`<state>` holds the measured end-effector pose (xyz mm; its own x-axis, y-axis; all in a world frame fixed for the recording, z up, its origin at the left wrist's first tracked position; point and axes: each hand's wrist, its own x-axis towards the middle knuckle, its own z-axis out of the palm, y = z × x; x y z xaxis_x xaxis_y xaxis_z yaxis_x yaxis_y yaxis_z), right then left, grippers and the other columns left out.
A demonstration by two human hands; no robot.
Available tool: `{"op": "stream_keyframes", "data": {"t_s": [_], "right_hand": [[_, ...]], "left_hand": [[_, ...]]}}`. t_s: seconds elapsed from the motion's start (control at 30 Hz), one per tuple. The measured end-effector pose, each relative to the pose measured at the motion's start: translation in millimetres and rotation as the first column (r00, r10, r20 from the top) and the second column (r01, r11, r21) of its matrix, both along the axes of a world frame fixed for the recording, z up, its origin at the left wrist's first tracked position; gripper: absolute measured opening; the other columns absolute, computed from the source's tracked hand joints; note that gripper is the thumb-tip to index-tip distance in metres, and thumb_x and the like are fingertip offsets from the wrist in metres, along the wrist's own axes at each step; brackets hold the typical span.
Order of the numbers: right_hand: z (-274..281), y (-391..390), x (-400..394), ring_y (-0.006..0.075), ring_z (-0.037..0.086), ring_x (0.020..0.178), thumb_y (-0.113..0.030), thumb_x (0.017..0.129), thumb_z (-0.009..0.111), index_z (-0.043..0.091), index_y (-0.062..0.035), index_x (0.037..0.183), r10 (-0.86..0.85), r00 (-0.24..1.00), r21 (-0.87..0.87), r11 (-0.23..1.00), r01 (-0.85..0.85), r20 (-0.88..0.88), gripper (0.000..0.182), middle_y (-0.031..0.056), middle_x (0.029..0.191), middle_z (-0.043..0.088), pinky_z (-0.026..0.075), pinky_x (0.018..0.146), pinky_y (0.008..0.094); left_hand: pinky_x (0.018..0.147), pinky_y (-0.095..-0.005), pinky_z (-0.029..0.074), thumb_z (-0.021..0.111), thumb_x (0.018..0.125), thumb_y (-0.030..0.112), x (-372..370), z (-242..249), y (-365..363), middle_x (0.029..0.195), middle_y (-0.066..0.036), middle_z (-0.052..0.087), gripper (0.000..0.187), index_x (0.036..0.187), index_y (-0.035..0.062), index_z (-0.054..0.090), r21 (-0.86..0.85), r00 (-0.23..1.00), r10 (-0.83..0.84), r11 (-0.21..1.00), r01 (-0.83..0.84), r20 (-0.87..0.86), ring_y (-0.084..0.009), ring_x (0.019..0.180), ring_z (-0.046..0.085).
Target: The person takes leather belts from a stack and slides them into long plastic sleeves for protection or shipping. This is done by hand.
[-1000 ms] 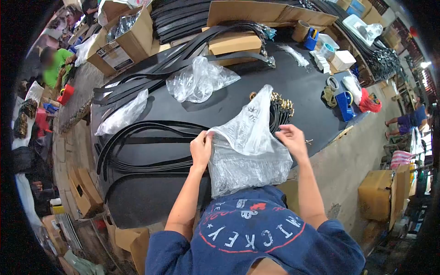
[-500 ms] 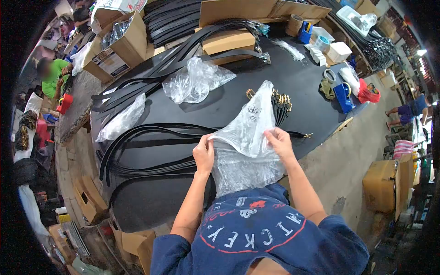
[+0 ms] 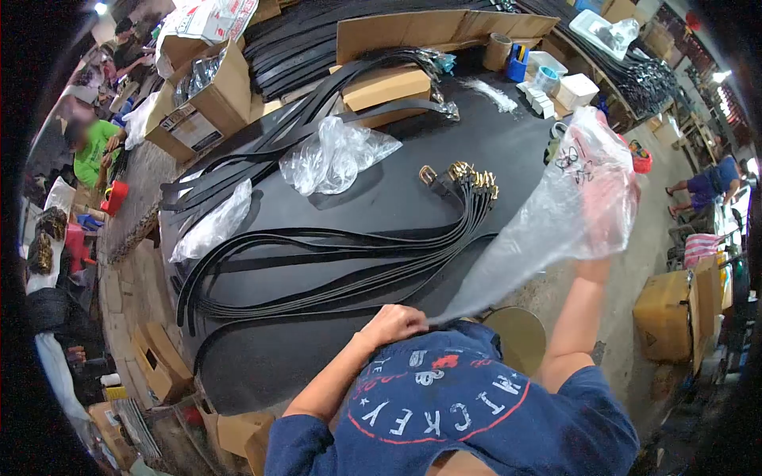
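Observation:
My left hand point(image 3: 399, 321) is closed on the gathered lower end of a clear plastic bag point(image 3: 548, 214), close in front of my shirt. The bag is stretched out up to the right and has dark handwriting near its top. My right hand point(image 3: 607, 194) is raised at the right, seen only through the plastic, its fingers blurred. A bundle of black belts point(image 3: 333, 289) lies curved on the dark table point(image 3: 278, 361), left of the bag. Gold-coloured buckles point(image 3: 474, 181) are gathered at the bundle's upper end.
Two crumpled plastic bags point(image 3: 337, 155) point(image 3: 213, 222) lie farther back. More belts and a cardboard box point(image 3: 389, 91) stand behind them. Tape rolls point(image 3: 546, 77) and a blue dispenser point(image 3: 517, 63) are at the back right. A person in green point(image 3: 97, 151) sits at far left.
My right hand has swung up and right, drawing the bag out long. My left hand has come down towards my shirt. The belts and buckles that the bag covered now show.

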<state>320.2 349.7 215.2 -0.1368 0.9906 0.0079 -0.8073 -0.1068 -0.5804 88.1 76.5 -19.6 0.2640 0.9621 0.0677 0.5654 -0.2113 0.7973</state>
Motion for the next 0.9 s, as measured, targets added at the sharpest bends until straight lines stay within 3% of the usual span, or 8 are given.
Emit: {"op": "stream_keyframes", "data": {"t_s": [0.07,0.17,0.27,0.33,0.4,0.6,0.73,0.9], "right_hand": [[24,-30,-26,0.0351,0.036,0.131,-0.035,0.085,0.052,0.026,0.0049,0.141,0.539,0.839,0.635,0.622,-0.458,0.077,0.074,0.024,0.14,0.038,0.025,0.11,0.0464],[53,-68,-50,0.0362,0.046,0.12,-0.032,0.072,0.056,0.027,0.0079,0.138,0.39,0.876,0.249,0.852,-0.461,0.285,0.083,0.0262,0.133,0.044,0.033,0.105,0.0411],[30,-82,-47,0.0325,0.055,0.108,-0.026,0.066,0.058,0.042,0.0141,0.124,0.775,0.578,-0.018,0.601,-0.799,0.256,0.072,0.0272,0.122,0.053,0.039,0.099,0.037],[25,-92,-47,0.0301,0.061,0.1,-0.022,0.062,0.059,0.052,0.0182,0.115,0.934,0.31,-0.173,0.34,-0.924,0.18,0.067,0.0279,0.115,0.058,0.043,0.095,0.0343],[44,-106,-53,0.0329,0.059,0.104,-0.022,0.058,0.059,0.051,0.0194,0.115,0.984,0.18,-0.088,0.18,-0.98,0.008,0.071,0.0296,0.115,0.058,0.042,0.096,0.0341],[86,-107,-46,0.0404,0.055,0.109,-0.03,0.06,0.058,0.05,0.0211,0.115,0.927,0.312,-0.242,0.358,-0.902,0.208,0.075,0.0358,0.124,0.048,0.04,0.1,0.0389],[101,-84,-39,0.0415,0.058,0.103,-0.03,0.067,0.055,0.057,0.0139,0.106,0.711,0.636,-0.228,0.701,-0.676,0.3,0.059,0.0366,0.121,0.05,0.05,0.089,0.0413],[109,86,-18,0.018,0.065,0.085,-0.01,0.068,0.064,0.059,0.0012,0.091,0.368,0.266,-0.03,0.632,-0.775,0.891,0.026,0.0166,0.094,0.066,0.053,0.077,0.0308]], "left_hand": [[0.064,-0.0311,0.051,0.074,0.076,0.03,-15,27,15,0.074,-0.007,0.066,0.035,0.104,0.0098,0.068,-0.359,0.99,-0.137,0.922,0.144,0.045,-0.0168,0.066,0.063],[0.083,-0.0314,0.048,0.078,0.073,0.035,-36,69,46,0.099,-0.008,0.064,0.062,0.122,0.0037,0.056,-0.351,0.879,0.076,0.93,0.107,0.47,-0.0158,0.092,0.06],[0.102,-0.035,0.039,0.078,0.073,0.03,-32,97,91,0.126,-0.011,0.052,0.079,0.137,0.0027,0.04,-0.042,0.559,-0.005,0.997,0.072,0.829,-0.0208,0.117,0.05],[0.107,-0.0365,0.031,0.076,0.076,0.026,-35,109,103,0.137,-0.012,0.044,0.081,0.14,0.0023,0.033,-0.338,0.491,0.173,0.901,0.272,0.854,-0.0221,0.126,0.042],[0.114,-0.0377,0.014,0.066,0.081,0.04,3,134,125,0.153,-0.006,0.018,0.091,0.148,0.0061,0.013,0.029,0.361,-0.089,0.985,0.168,0.928,-0.0206,0.14,0.018],[0.114,-0.0412,0.013,0.069,0.076,0.046,21,173,140,0.153,-0.01,0.018,0.094,0.146,0.0064,0.021,0.225,0.304,-0.422,0.826,0.516,0.854,-0.0216,0.142,0.012],[0.091,-0.0318,0.045,0.077,0.075,0.013,4,180,131,0.111,-0.008,0.063,0.045,0.115,-0.0001,0.06,0.043,0.565,-0.154,0.978,0.205,0.81,-0.0187,0.103,0.058],[0.077,-0.0293,0.052,0.069,0.084,0.014,-11,152,178,0.095,-0.007,0.065,0.023,0.101,-0.0007,0.064,-0.146,0.46,0.113,0.989,0.035,0.881,-0.0149,0.085,0.062]]}}
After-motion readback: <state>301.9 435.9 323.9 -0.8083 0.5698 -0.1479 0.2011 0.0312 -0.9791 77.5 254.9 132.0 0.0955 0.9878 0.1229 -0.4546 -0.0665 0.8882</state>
